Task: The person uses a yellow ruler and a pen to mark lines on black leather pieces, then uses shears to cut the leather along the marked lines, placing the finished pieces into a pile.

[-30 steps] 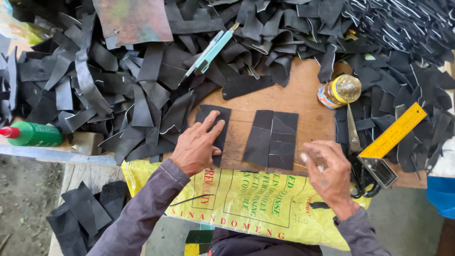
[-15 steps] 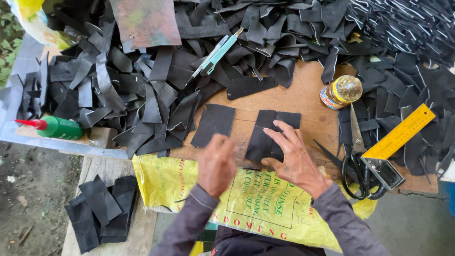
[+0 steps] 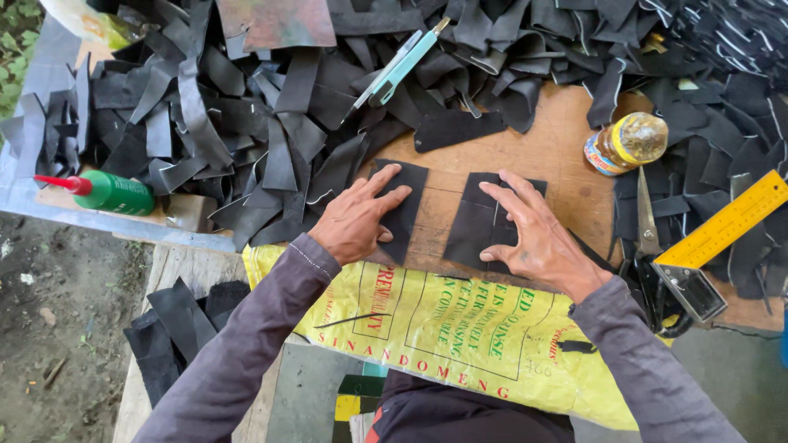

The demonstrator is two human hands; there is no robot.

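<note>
Your left hand [image 3: 355, 220] and right hand [image 3: 529, 238], fingers spread flat, gripping nothing, press two black pieces [image 3: 402, 209] [image 3: 484, 221]; next, judge alignment.

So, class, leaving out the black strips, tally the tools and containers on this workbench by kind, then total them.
Scissors: 1
Yellow ruler: 1
Teal utility knife: 1
Green squeeze bottle: 1
Yellow-capped bottle: 1
Total: 5
</note>
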